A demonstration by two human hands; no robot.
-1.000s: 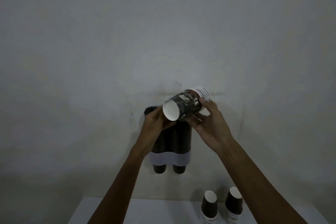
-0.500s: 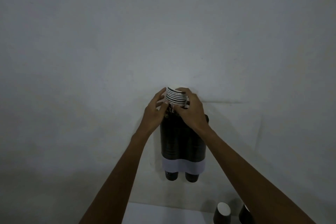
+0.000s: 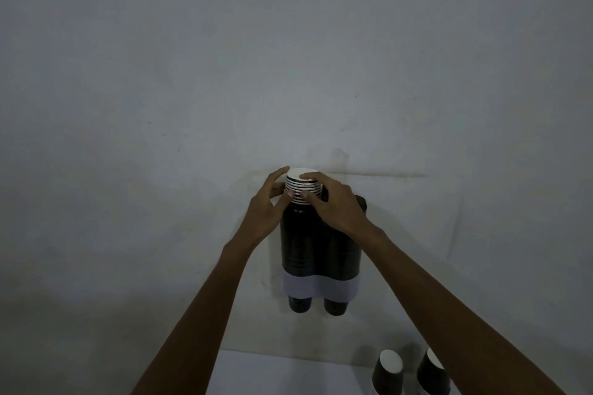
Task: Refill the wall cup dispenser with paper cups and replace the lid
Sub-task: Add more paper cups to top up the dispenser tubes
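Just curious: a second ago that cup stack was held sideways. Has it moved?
Yes. The cup stack has turned upright and now sits in the top of the dispenser, base up, with the left hand and right hand around it.

Striped-rimmed cup stack (image 3: 303,191) upright, protruding from dark twin-tube wall dispenser's (image 3: 317,253) left tube.

The right hand (image 3: 333,204) covers the top of the dispenser's (image 3: 317,253) right tube, so whether a lid sits there cannot be told. The lower part of the cup stack (image 3: 303,191) is hidden inside the left tube. At the bottom right, two cup stacks (image 3: 386,372) are cut off by the frame edge, the right one partly behind the right forearm. Print on the cups is too dim to read.
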